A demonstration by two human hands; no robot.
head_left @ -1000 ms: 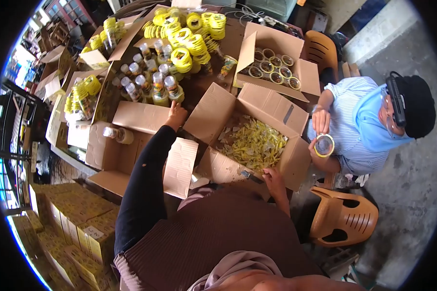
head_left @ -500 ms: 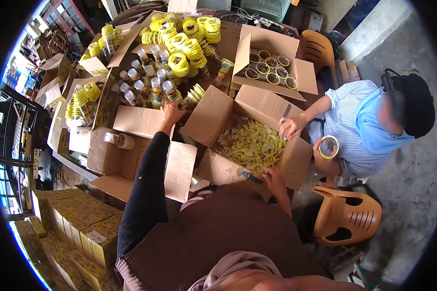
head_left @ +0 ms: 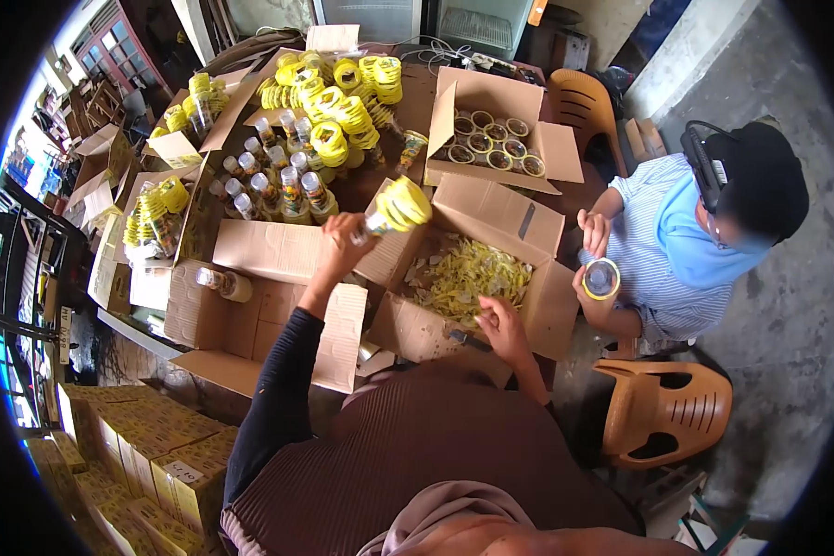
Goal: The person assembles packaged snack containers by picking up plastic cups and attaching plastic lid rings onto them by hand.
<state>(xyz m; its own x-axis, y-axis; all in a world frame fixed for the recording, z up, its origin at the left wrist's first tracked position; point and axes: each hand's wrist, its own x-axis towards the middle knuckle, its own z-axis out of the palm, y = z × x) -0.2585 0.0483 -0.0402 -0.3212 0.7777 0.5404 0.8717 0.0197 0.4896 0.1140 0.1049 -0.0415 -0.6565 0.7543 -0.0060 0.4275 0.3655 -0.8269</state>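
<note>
My left hand (head_left: 347,239) is raised over the table, closed around the narrow clear end of a stack of nested plastic cups (head_left: 400,206). The cups' yellow rims fan out to the right. My right hand (head_left: 502,326) is above the near side of an open cardboard box (head_left: 493,213), its fingers loosely bent and apart, with nothing clear between them. Yellow and clear plastic scraps (head_left: 473,278) cover the bottom of that box. Several upturned cup stacks (head_left: 292,190) stand behind my left hand.
Yellow-rimmed cup stacks (head_left: 343,116) lie heaped at the back. A carton (head_left: 561,153) holds several cups with dark contents. A carton (head_left: 199,315) at left contains a cup stack on its side. A co-worker (head_left: 667,227) holds a cup beside an orange chair (head_left: 663,412).
My left hand has lifted a stack of cups from the standing group and swung it right. My right hand has shifted left and up. The co-worker's free hand has moved from the scrap box to the cup.
</note>
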